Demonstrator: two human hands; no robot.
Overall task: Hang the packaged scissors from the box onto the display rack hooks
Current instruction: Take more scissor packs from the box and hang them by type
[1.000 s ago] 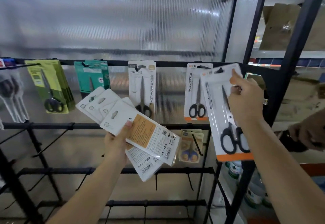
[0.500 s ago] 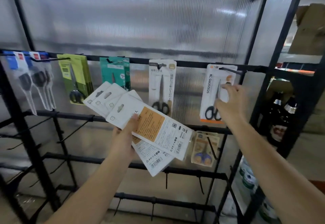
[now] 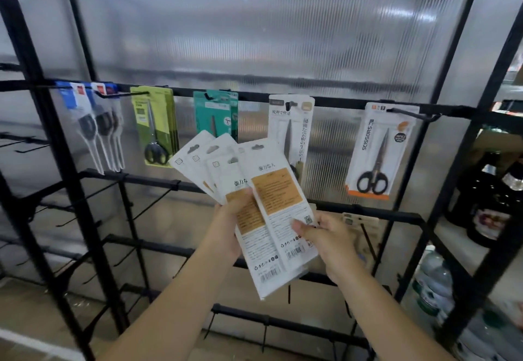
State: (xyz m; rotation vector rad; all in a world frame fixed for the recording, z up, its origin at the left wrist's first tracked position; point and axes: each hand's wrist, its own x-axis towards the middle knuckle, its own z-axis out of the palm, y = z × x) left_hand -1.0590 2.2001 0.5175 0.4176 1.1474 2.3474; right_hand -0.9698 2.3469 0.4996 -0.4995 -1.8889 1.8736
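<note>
My left hand [image 3: 229,227] grips a fan of several white scissors packs [image 3: 226,168], backs facing me, in front of the black display rack [image 3: 368,104]. My right hand [image 3: 329,237] pinches the lower right edge of the front pack [image 3: 278,190], thumb on its face. The orange-trimmed "SCISSORS" pack [image 3: 379,151] hangs on the top-right hook [image 3: 416,114]. Other scissors packs hang along the top bar: white [image 3: 291,125], teal [image 3: 216,114], green [image 3: 154,128] and clear blue-topped ones [image 3: 93,125].
Lower rack bars carry several bare hooks [image 3: 152,205]. A beige pack [image 3: 362,227] hangs on the second bar behind my right hand. Dark bottles [image 3: 492,199] and water bottles [image 3: 433,284] stand on shelves to the right. A ribbed translucent panel backs the rack.
My right hand let go of the orange-trimmed pack, now hanging on the top-right hook, and came down to pinch the front pack of the fan. The view shifted left.
</note>
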